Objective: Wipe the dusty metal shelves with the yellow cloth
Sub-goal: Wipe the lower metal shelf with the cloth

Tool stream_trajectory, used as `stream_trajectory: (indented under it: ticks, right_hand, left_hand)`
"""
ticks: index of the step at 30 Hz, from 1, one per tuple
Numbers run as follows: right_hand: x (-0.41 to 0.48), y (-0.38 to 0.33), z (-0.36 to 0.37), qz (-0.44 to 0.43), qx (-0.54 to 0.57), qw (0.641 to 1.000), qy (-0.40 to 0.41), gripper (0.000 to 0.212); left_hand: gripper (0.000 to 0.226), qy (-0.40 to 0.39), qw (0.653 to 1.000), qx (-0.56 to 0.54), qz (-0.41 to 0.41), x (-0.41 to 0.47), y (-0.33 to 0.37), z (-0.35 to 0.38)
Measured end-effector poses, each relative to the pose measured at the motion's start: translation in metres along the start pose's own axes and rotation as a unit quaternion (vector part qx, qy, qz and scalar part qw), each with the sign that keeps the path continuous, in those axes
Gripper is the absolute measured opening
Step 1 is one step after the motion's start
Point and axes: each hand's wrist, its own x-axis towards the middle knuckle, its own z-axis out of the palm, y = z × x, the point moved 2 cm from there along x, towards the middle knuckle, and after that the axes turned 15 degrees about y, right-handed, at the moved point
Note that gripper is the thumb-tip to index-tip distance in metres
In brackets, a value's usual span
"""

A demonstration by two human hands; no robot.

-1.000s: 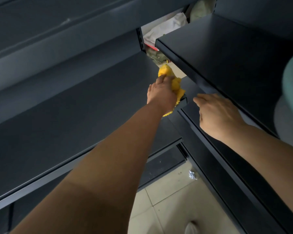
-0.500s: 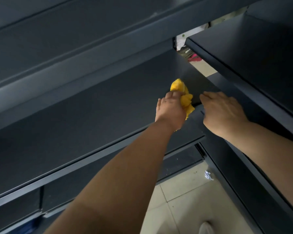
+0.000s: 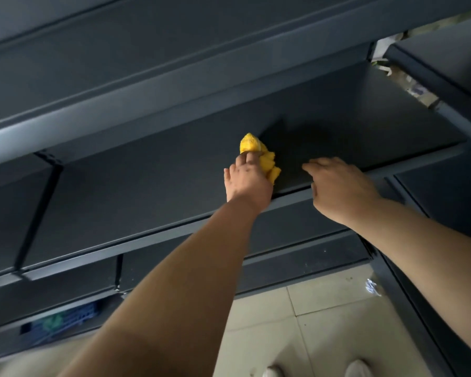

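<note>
Head view: the left hand [image 3: 247, 183] is clamped on a bunched yellow cloth [image 3: 259, 156], fingers curled over it, pressing it flat against the top of a dark metal shelf [image 3: 136, 191]. The cloth sits near the shelf's front edge, toward its right half, with its free folds showing beyond the fingers. The right hand [image 3: 340, 186] rests palm down just right of the cloth, fingers together and extended, laid over the shelf's front lip and holding nothing. The two hands are near each other but apart. Another shelf [image 3: 174, 85] overhangs above. Below, a lower tier carries a blurred blue item [image 3: 63, 321]. Pale floor tiles [image 3: 324, 330] lie beneath.
</note>
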Motion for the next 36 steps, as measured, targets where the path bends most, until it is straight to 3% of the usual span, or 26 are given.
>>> stream_trajectory:
  ticks: [19,27,31,36]
  right_hand:
    - [0.015,-0.177,0.043,-0.136,0.054,0.989,-0.015,0.050]
    - [0.014,-0.204,0.048,-0.149,0.032,0.988,-0.034,0.050]
    - [0.017,-0.202,0.048,-0.140,0.024,0.989,-0.029,0.047]
    - [0.018,-0.200,0.045,-0.133,0.025,0.990,-0.026,0.047]
  left_hand:
    - [0.056,0.060,0.985,0.103,-0.124,-0.022,-0.203,-0.090]
    - [0.054,0.071,0.971,0.165,-0.160,-0.033,-0.265,-0.125]
    - [0.056,0.038,0.954,0.224,-0.198,-0.024,-0.276,-0.140]
    - [0.064,0.007,0.966,0.139,-0.216,-0.014,-0.245,-0.140]
